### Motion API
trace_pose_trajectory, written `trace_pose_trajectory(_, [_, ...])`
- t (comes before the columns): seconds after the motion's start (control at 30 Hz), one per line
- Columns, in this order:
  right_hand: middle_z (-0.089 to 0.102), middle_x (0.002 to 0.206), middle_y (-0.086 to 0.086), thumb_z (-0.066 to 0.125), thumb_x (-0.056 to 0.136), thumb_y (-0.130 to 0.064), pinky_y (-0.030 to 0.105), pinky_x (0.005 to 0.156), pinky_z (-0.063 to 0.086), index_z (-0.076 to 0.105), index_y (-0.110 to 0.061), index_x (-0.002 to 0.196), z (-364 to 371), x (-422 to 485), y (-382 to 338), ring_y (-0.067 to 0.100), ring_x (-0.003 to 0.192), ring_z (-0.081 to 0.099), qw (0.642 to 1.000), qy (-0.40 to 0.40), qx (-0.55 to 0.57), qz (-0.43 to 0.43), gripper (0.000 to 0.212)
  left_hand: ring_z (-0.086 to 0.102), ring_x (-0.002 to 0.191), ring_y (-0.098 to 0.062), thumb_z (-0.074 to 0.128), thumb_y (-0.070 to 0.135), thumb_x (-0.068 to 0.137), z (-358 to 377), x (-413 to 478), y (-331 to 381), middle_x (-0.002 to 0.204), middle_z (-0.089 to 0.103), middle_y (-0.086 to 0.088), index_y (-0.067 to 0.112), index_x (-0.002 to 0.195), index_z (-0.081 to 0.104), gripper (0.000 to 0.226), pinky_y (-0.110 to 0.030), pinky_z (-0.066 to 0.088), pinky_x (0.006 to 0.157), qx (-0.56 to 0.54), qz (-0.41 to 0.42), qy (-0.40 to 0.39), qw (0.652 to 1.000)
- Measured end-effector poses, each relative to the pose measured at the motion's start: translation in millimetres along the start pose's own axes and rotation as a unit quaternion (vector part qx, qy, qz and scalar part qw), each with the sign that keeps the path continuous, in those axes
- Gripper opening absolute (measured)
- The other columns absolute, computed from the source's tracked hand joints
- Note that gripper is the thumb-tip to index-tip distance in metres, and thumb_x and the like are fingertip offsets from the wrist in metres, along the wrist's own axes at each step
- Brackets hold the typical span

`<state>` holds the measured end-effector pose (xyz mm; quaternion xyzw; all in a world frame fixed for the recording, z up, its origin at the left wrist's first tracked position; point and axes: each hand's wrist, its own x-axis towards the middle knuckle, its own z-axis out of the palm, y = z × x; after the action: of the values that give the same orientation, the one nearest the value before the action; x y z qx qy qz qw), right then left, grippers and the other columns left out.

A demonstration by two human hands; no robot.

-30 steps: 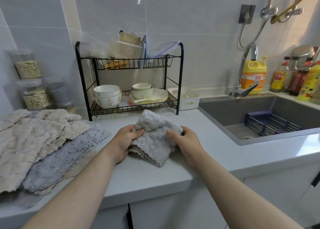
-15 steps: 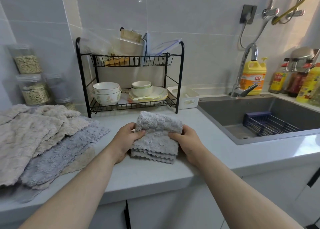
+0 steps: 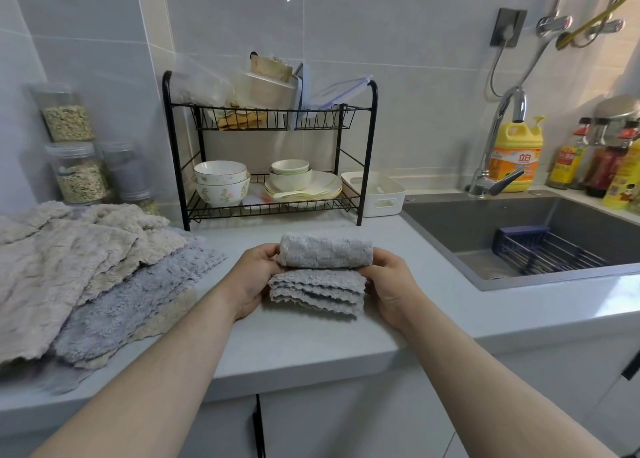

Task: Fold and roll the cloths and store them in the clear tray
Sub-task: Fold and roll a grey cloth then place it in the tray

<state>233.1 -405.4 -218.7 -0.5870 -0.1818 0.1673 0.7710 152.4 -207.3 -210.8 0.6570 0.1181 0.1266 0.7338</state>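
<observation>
While grasping half-rolled cloth [image 3: 323,274] with left grip [image 3: 254,277] and right grip [image 3: 388,284], faces rack [image 3: 368,152] holding bowls [image 3: 221,184], cloth pile [image 3: 86,260] nearby.

Home kitchen (sink [image 3: 450,229], dish rack [image 3: 367,152])

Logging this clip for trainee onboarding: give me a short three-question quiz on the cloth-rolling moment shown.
1. True or false: the left hand and the right hand both grip the grey cloth.
2. The cloth's rolled part is: A) at its far end, B) at its near end, C) absent, it lies flat.
3. Fill in: the pile of unfolded cloths lies to the person's ___.
Key: 1 true; 2 A; 3 left.
</observation>
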Motion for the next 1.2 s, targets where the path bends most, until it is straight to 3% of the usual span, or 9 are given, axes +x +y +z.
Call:
trace_pose_trajectory(0.13, [0.069, 0.08, 0.01, 0.056, 0.079, 0.019, 0.023, 0.058, 0.051, 0.071, -0.006, 0.076, 5, -2, 0, 0.023, 0.069, 0.062, 0.999, 0.022, -0.035, -0.029, 0.029, 0.067, 0.079, -0.03, 0.045, -0.019, 0.086, -1, 3, -3, 0.088, 0.072, -0.018, 0.004, 0.094, 0.069, 0.034, -0.036, 0.055, 0.072, -0.001, 0.006, 0.014, 1.0])
trace_pose_trajectory(0.33, [0.055, 0.113, -0.002, 0.031, 0.067, 0.03, 0.006, 0.079, 0.039, 0.068, -0.025, 0.056, 10, -5, 9, 0.012, 0.106, 0.051, 0.947, 0.039, -0.273, -0.167, 0.067, 0.055, 0.072, -0.027, 0.047, 0.005, 0.083, -6, -2, -2, 0.083, 0.061, -0.013, 0.008, 0.071, 0.061, 0.018, -0.033, 0.041, 0.063, -0.051, -0.005, 0.019, 0.999])
trace_pose_trajectory(0.43, [0.052, 0.127, 0.001, 0.034, 0.075, 0.02, 0.013, 0.07, 0.051, 0.073, -0.016, 0.072, 13, -7, 4, 0.014, 0.115, 0.048, 0.957, 0.028, -0.257, -0.131, 0.053, 0.049, 0.077, -0.017, 0.075, 0.014, 0.073, -7, -2, -10, 0.088, 0.053, -0.002, 0.018, 0.085, 0.059, 0.02, -0.02, 0.043, 0.063, 0.089, 0.068, 0.019, 0.994])
trace_pose_trajectory(0.5, [0.05, 0.134, 0.0, 0.045, 0.077, -0.007, 0.024, 0.092, 0.049, 0.072, -0.025, 0.103, 12, -4, 2, 0.013, 0.123, 0.046, 0.98, 0.018, -0.178, -0.082, 0.042, 0.055, 0.098, -0.016, 0.081, 0.006, 0.072, -5, -1, -16, 0.109, 0.056, -0.001, 0.026, 0.103, 0.058, 0.044, -0.01, 0.045, 0.077, 0.161, 0.115, 0.04, 0.979])
trace_pose_trajectory(0.6, [0.048, 0.134, -0.004, 0.061, 0.076, -0.039, 0.028, 0.098, 0.04, 0.037, -0.029, 0.145, 7, -4, 5, 0.011, 0.12, 0.051, 0.974, -0.032, -0.223, -0.019, 0.074, 0.06, 0.109, -0.018, 0.083, 0.004, 0.071, -4, -4, -15, 0.122, 0.058, -0.003, 0.029, 0.12, 0.054, 0.062, -0.021, 0.049, 0.09, 0.187, 0.141, 0.035, 0.971])
trace_pose_trajectory(0.7, [0.055, 0.117, -0.003, 0.073, 0.068, -0.028, 0.035, 0.095, 0.05, 0.032, -0.03, 0.143, 10, -3, 7, 0.016, 0.104, 0.061, 0.943, -0.065, -0.327, -0.018, 0.085, 0.059, 0.094, -0.005, 0.087, 0.015, 0.062, -2, -14, -9, 0.128, 0.048, 0.008, 0.034, 0.129, 0.048, 0.079, -0.018, 0.048, 0.082, 0.265, 0.111, -0.025, 0.958])
trace_pose_trajectory(0.8, [0.056, 0.11, -0.001, 0.069, 0.07, -0.011, 0.024, 0.072, 0.052, 0.033, -0.032, 0.138, 9, -4, 3, 0.014, 0.088, 0.063, 0.931, -0.089, -0.355, -0.003, 0.079, 0.053, 0.057, -0.013, 0.077, -0.001, 0.067, -4, -15, -9, 0.125, 0.05, -0.002, 0.034, 0.129, 0.046, 0.078, -0.023, 0.046, 0.056, 0.258, 0.079, -0.045, 0.962])
trace_pose_trajectory(1.03, [0.065, 0.078, 0.0, 0.058, 0.073, 0.007, 0.023, 0.063, 0.047, 0.07, -0.015, 0.089, 6, 0, 2, 0.012, 0.071, 0.058, 0.962, -0.006, -0.267, -0.053, 0.03, 0.064, 0.079, -0.022, 0.073, -0.022, 0.066, -8, -5, -11, 0.083, 0.07, -0.007, 0.007, 0.087, 0.066, 0.037, -0.023, 0.055, 0.065, 0.077, 0.063, 0.029, 0.995])
trace_pose_trajectory(1.2, [0.069, 0.082, 0.004, 0.065, 0.079, 0.01, 0.024, 0.064, 0.048, 0.071, -0.013, 0.095, 8, -2, 0, 0.012, 0.072, 0.061, 0.984, 0.004, -0.171, -0.057, 0.029, 0.066, 0.08, -0.021, 0.07, -0.019, 0.071, -9, -6, -5, 0.081, 0.072, -0.005, 0.009, 0.092, 0.064, 0.035, -0.033, 0.054, 0.07, 0.018, 0.05, 0.032, 0.998])
